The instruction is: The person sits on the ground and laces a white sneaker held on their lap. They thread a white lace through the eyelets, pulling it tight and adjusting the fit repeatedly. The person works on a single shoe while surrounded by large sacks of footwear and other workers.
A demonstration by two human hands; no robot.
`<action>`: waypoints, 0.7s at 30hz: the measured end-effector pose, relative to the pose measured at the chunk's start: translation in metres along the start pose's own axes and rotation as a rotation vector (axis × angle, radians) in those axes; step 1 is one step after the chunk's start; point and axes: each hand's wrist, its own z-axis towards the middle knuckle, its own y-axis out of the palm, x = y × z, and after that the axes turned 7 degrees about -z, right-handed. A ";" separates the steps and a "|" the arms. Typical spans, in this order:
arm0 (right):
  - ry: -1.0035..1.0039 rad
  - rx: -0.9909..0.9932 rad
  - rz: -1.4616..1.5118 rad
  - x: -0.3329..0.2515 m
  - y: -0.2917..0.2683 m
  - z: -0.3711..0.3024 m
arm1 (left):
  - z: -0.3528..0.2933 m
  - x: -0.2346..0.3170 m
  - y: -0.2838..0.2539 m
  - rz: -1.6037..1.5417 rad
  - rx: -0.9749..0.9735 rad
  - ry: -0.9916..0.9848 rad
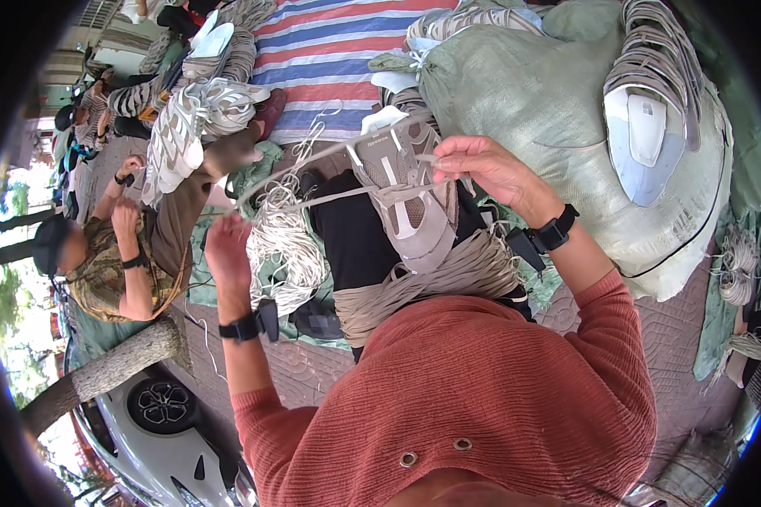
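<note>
A grey-beige shoe upper (404, 207) lies across my lap with its toe toward me. A flat beige shoelace (313, 201) is strung through its eyelets and stretches out to the left in a long loop. My left hand (228, 249) is at the far end of that loop, its fingers closed on the lace and slightly blurred. Just right of the upper, my right hand (486, 169) pinches the shoelace between thumb and fingers near the eyelets. A thick bundle of beige laces (423, 286) lies across my thighs, under the toe.
A heap of white laces (286, 253) lies left of my legs. Striped sheeting (330, 59) covers the ground ahead. A large green sack (524, 93) bulges at the right, with stacked uppers (651, 110) on it. A person (118, 262) sits at the left by more uppers (199, 118).
</note>
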 end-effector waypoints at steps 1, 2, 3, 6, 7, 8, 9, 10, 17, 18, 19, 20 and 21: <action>-0.008 -0.015 0.017 -0.001 0.000 0.000 | -0.004 0.007 -0.018 0.268 0.040 -0.124; -0.013 -0.030 0.027 -0.006 -0.001 -0.001 | -0.009 0.013 -0.025 0.528 0.080 -0.248; -0.019 -0.046 0.038 -0.008 -0.001 -0.001 | -0.012 0.016 -0.030 0.790 0.120 -0.373; 0.066 -0.036 -0.249 0.000 -0.012 0.007 | -0.027 0.012 0.001 1.880 -0.267 -0.165; 0.043 -0.021 -0.364 0.006 -0.014 0.010 | -0.027 0.003 0.018 1.855 -0.320 0.077; 0.022 0.008 -0.477 0.014 -0.017 0.013 | -0.033 0.002 0.072 1.558 -0.388 0.110; -0.002 0.011 -0.587 0.019 -0.014 0.017 | -0.031 -0.014 0.087 1.278 -0.488 0.240; -0.013 0.035 -0.655 0.021 -0.010 0.019 | -0.034 -0.029 0.112 1.106 -0.506 0.292; -0.388 0.222 -1.162 0.037 0.000 0.011 | -0.011 -0.107 0.201 1.285 -0.835 0.554; -0.393 0.218 -1.231 0.039 0.000 0.010 | -0.011 -0.111 0.203 1.312 -0.848 0.569; -0.359 0.221 -1.202 0.040 0.001 0.009 | -0.010 -0.113 0.205 1.339 -0.859 0.584; -0.327 0.224 -1.168 0.042 0.003 0.008 | -0.009 -0.113 0.207 1.351 -0.880 0.581; -0.296 0.225 -1.134 0.043 0.005 0.008 | -0.008 -0.111 0.208 1.364 -0.898 0.577</action>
